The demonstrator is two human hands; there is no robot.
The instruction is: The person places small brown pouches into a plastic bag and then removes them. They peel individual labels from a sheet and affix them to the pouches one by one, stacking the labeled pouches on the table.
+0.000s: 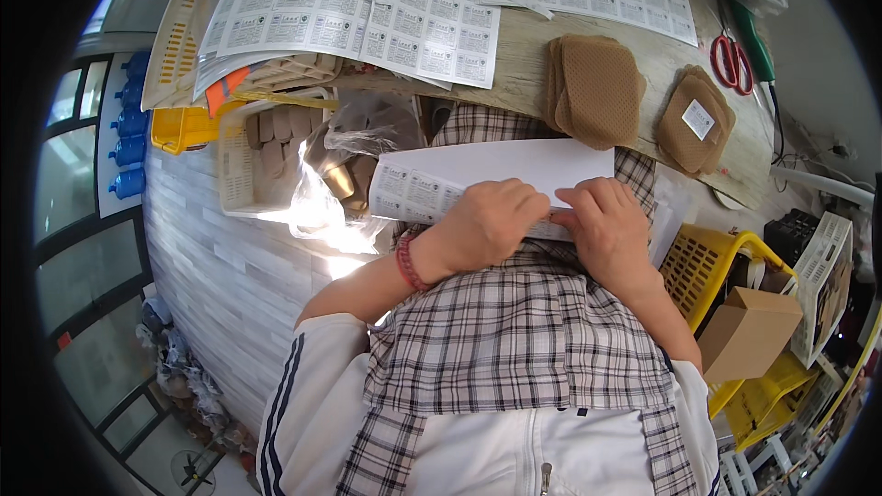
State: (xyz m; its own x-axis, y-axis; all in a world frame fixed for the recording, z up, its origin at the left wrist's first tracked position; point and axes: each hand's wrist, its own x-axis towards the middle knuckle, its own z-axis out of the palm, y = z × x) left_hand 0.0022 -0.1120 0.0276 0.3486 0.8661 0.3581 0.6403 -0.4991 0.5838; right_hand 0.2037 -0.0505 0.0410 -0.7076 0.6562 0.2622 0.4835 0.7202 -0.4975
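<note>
Across my lap lies a sheet of printed labels (413, 195), its upper part blank white. My left hand (496, 219) is closed on the sheet's near edge, fingers curled. Close beside it, my right hand (606, 225) pinches the same edge with thumb and fingers; whether a loose label is between the fingertips is too small to tell. On the table just beyond stands a stack of brown perforated pads (602, 92). A smaller brown pad stack (684, 142) to its right carries one white label (698, 118) on top.
More label sheets (432, 23) cover the table (524, 37). Red-handled scissors (731, 64) lie at the right. A cream crate (237, 161) with brown pieces and a clear plastic bag (322, 207) is at left. A yellow basket (684, 262) and a cardboard box (749, 331) stand at right.
</note>
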